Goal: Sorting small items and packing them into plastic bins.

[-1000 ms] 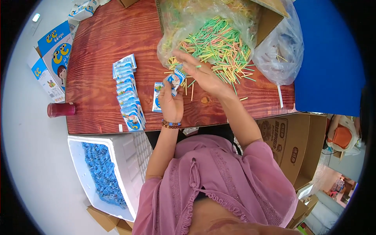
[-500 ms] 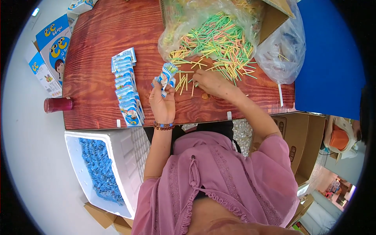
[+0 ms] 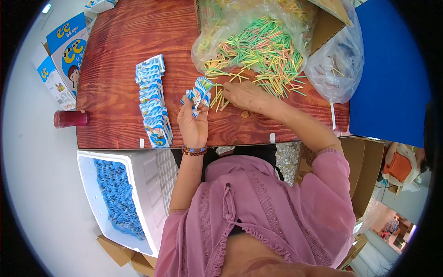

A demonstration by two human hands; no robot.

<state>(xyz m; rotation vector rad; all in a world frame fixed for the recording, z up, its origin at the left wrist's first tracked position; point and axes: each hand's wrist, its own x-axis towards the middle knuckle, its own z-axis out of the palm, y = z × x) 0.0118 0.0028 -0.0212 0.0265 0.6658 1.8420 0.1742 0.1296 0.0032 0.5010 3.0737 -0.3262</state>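
My left hand is closed around small blue-and-white wrappers, raised over the near part of the table. Greenish stick ends show at the top of one wrapper. To the right, my right hand bends down to the tabletop with its fingers drawn together. A few loose yellow sticks lie right by its fingertips; whether any are pinched is hidden. Beyond it spreads a heap of thin green, yellow and pink sticks, spilling from a clear plastic bag.
Left of my left hand runs an overlapping row of filled packets on the red-brown wooden table. A foam box of blue wrappers stands below the left edge. At right are a cardboard box, a clear bag and a blue surface.
My right hand has shifted slightly left over the loose sticks, closer to my left hand. The left hand keeps its hold on the wrappers. The whole view has moved a little.
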